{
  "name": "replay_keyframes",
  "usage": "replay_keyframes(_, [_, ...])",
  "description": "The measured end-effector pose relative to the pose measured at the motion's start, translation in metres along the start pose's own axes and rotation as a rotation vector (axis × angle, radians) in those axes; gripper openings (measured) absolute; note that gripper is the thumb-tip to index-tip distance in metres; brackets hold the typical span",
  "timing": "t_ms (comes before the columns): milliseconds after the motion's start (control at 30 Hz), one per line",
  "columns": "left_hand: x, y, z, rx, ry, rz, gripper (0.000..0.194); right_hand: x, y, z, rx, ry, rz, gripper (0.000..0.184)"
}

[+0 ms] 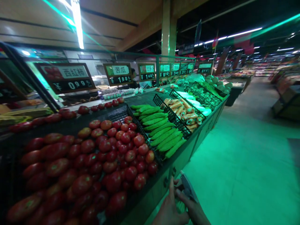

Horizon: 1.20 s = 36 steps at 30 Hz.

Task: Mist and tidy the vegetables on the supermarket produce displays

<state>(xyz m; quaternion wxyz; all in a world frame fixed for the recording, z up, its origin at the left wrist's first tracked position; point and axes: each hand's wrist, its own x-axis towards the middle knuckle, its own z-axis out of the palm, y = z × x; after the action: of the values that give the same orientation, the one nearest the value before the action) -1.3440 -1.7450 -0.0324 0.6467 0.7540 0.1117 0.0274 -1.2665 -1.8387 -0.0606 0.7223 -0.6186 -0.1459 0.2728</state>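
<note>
Low in the view, my left hand point(170, 206) and my right hand point(193, 204) are close together in front of the produce stand. Between them is a thin, crumpled plastic bag point(189, 186), greyish and partly see-through, pinched by the fingers of both hands. Part of it is covered by the fingers. Left of my hands lies a large heap of red tomatoes point(110, 165). Green bitter melons point(161, 131) are lined up in a black crate beyond my hands. Neither hand touches the produce.
Past the bitter melons are wrapped carrots point(184, 111), white radishes point(194, 101) and leafy greens point(206, 93). Price signs point(118, 74) hang from a rail point(131, 55) above. The stand's front panel point(161, 184) runs beside a floor aisle point(248, 156) on the right.
</note>
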Motion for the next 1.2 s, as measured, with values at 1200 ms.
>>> replay_keyframes(1200, [0.274, 0.045, -0.251, 0.762, 1.3, -0.104, 0.062, 0.211, -0.067, -0.122, -0.608, 0.09, 0.045, 0.039])
